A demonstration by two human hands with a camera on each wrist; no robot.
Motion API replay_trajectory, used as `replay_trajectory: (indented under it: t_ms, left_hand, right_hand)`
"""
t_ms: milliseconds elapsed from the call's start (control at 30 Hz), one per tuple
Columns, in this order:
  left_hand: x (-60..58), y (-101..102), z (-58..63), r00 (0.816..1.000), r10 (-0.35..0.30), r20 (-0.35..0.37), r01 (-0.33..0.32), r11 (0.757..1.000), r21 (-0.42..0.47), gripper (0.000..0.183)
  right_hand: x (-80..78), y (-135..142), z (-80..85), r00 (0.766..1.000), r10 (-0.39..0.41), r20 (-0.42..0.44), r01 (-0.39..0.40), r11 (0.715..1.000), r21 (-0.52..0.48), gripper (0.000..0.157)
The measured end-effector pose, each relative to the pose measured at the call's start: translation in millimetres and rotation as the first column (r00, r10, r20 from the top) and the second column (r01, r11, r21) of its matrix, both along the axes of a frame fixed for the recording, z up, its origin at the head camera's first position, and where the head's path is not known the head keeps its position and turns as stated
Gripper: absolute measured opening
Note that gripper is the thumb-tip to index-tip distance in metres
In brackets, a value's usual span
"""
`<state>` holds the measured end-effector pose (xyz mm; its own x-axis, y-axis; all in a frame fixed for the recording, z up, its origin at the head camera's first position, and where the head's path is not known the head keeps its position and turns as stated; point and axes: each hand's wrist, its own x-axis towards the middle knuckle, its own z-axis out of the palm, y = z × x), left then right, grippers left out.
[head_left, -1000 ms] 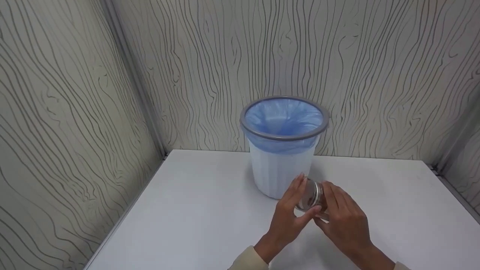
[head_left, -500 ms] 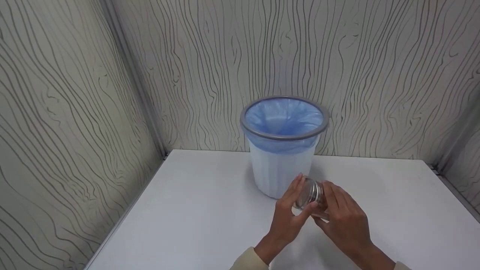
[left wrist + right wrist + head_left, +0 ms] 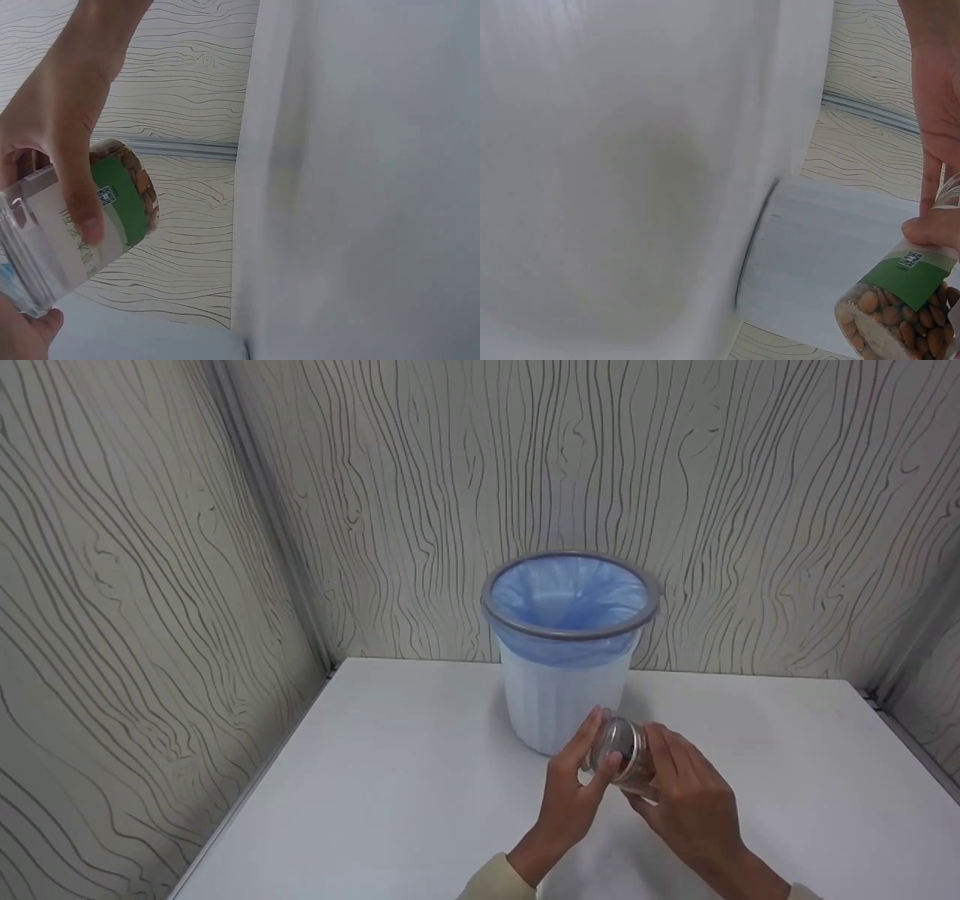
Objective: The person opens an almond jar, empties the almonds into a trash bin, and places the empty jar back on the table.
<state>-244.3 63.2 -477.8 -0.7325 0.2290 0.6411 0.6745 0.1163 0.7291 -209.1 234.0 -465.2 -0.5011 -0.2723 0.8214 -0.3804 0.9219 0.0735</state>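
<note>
A clear jar (image 3: 889, 307) of almonds, with a green and white label, is held tilted above the table in front of the bin. My right hand (image 3: 690, 795) grips the jar body; its thumb (image 3: 86, 217) lies across the label in the left wrist view. At the jar's left end, my left hand (image 3: 566, 795) holds the transparent lid (image 3: 604, 742) between thumb and fingers. A pale ring (image 3: 637, 742) shows at the jar's neck. Whether lid and neck still touch, I cannot tell. The almonds (image 3: 142, 184) lie towards the jar's bottom end.
Just behind the hands stands a white bin (image 3: 555, 697) with a blue liner (image 3: 570, 592) and grey rim (image 3: 570, 634). Under everything is a white table (image 3: 375, 780). Wood-grain panels (image 3: 420, 472) close off the back and sides.
My left hand has shifted slightly left with the lid, and a wider gap shows between lid and neck ring. My right hand has hardly moved. The bin stands where it was.
</note>
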Motion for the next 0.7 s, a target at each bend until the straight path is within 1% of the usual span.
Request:
replay_trajectory:
  t_ms: [267,367,467,533,700]
  left_hand:
    - [-0.7,-2.2,1.5,0.995,-0.04,0.093,0.033,0.997,0.075,0.053]
    - [-1.0,-3.4,0.9,0.987,-0.067,0.146,0.05,0.992,0.119,0.051]
    - [-1.5,-4.8,0.6,0.975,-0.083,0.204,0.051,0.987,0.154,0.05]
    - [-2.2,-5.7,0.2,0.97,-0.086,0.229,0.049,0.985,0.165,0.051]
    - [-3.6,-7.1,0.0,0.966,-0.096,0.24,0.05,0.98,0.192,0.052]
  right_hand:
    - [-1.4,-1.2,1.0,1.0,0.004,-0.017,-0.005,1.0,-0.004,0.106]
    - [-1.7,-1.0,0.6,1.0,0.005,-0.014,-0.005,1.0,-0.004,0.107]
    - [-1.9,-0.7,0.3,1.0,0.001,-0.01,-0.001,1.0,0.0,0.107]
    - [-2.0,-0.6,0.3,1.0,0.001,-0.012,-0.001,1.0,-0.004,0.107]
    - [-2.0,-0.9,0.1,1.0,0.001,-0.01,-0.001,1.0,-0.015,0.109]
